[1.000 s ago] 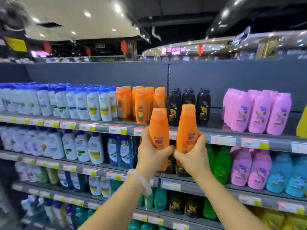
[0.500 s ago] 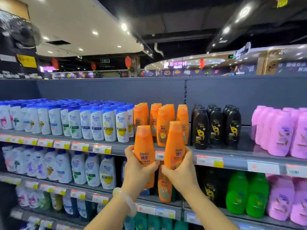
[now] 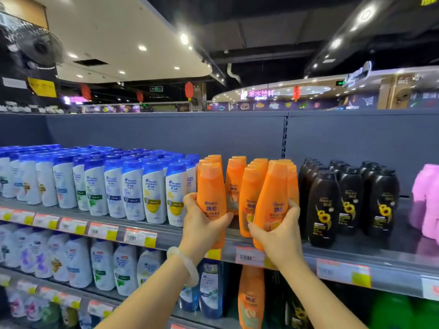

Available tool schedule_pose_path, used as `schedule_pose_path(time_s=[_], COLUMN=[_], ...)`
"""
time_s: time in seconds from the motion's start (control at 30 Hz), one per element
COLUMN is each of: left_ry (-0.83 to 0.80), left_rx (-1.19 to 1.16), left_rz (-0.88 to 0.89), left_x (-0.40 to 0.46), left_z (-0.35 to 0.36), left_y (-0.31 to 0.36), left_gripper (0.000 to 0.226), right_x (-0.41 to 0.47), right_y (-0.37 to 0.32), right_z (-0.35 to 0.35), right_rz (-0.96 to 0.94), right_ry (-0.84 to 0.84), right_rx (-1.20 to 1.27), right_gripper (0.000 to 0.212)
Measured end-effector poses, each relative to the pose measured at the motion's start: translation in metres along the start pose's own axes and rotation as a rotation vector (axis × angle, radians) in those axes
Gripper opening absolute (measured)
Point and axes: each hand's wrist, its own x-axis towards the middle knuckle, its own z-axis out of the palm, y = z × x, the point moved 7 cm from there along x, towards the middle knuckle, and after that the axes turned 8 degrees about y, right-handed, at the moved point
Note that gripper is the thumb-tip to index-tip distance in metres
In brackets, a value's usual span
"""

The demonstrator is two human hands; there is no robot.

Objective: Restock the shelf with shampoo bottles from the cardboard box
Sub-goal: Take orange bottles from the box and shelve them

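- The left hand (image 3: 204,224) is wrapped around the lower body of one orange shampoo bottle (image 3: 212,198), thumb across the front label and fingers behind.
- The right hand (image 3: 276,230) grips a second orange bottle (image 3: 270,198) the same way, low on its body, thumb on the near face.
- Both bottles stand with their long axis upright, caps up. The right one leans slightly to the right at the top.
- Each bottle's base sits at about the level of the front edge of the top shelf (image 3: 356,252), right at its near lip. Whether either base is touching the shelf is hidden by the hands.
- The open slot lies straight ahead, away from the person: the row of orange bottles (image 3: 237,176) already stocked stands just behind the two held ones.
- White and blue bottles (image 3: 133,191) flank the orange section on the left, black bottles (image 3: 349,200) on the right.
- Both hands are about equally close to the shelf, side by side, forearms reaching up and forward from the bottom of the view.
- The likely next move is a short push forward and a set-down.
- The cardboard box is not in view.
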Motion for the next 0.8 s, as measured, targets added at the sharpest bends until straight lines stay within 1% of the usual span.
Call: schedule_pose_path(time_s=[0.1,0.27,0.4,0.57,0.8], left_ry=[0.011,-0.016,-0.043,-0.060,-0.106], left_rx=[-0.016,-0.053,-0.083,-0.064,-0.021], left_rz=[0.003,0.056,0.099,0.042,0.044], left_x=[0.022,0.048,0.061,0.061,0.068], left_z=[0.005,0.017,0.029,0.038,0.041], left_y=[-0.011,-0.017,-0.021,-0.057,-0.066], left_gripper=[0.064,0.067,0.066,0.067,0.071], right_x=[0.009,0.020,0.024,0.019,0.016], right_y=[0.000,0.007,0.008,0.011,0.016], right_z=[-0.001,-0.009,-0.017,-0.022,-0.029], right_rz=[-0.010,0.008,0.010,0.028,0.019], right_ry=[0.028,0.105,0.157,0.194,0.245], right_rx=[-0.027,-0.068,-0.102,-0.133,-0.163], right_gripper=[0.074,0.081,0.080,0.082,0.084])
